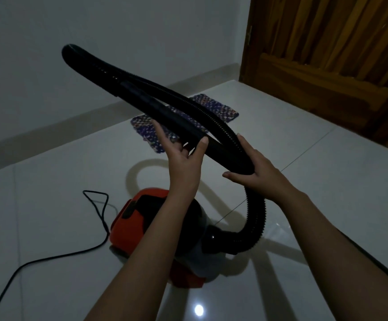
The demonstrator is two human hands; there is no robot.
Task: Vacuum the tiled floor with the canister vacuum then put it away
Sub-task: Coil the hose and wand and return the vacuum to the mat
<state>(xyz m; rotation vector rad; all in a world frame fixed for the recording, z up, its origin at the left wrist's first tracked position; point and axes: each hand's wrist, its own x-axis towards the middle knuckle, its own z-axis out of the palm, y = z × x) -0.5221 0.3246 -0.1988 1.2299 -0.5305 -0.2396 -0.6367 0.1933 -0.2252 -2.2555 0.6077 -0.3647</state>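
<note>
An orange and black canister vacuum (pixel 137 218) lies on the white tiled floor (pixel 304 181) below my arms. Its black ribbed hose (pixel 256 214) rises from the canister's front, loops up and folds back on itself to a high bend (pixel 72 56) at the upper left. My right hand (pixel 255 167) grips the folded hose where the two runs meet. My left hand (pixel 186 156) pinches the end of a smooth black nozzle (pixel 156 107) lying along the hose.
The black power cord (pixel 56 256) trails across the floor to the lower left. A small patterned mat (pixel 188 117) lies by the white wall. A wooden door (pixel 327 54) fills the upper right.
</note>
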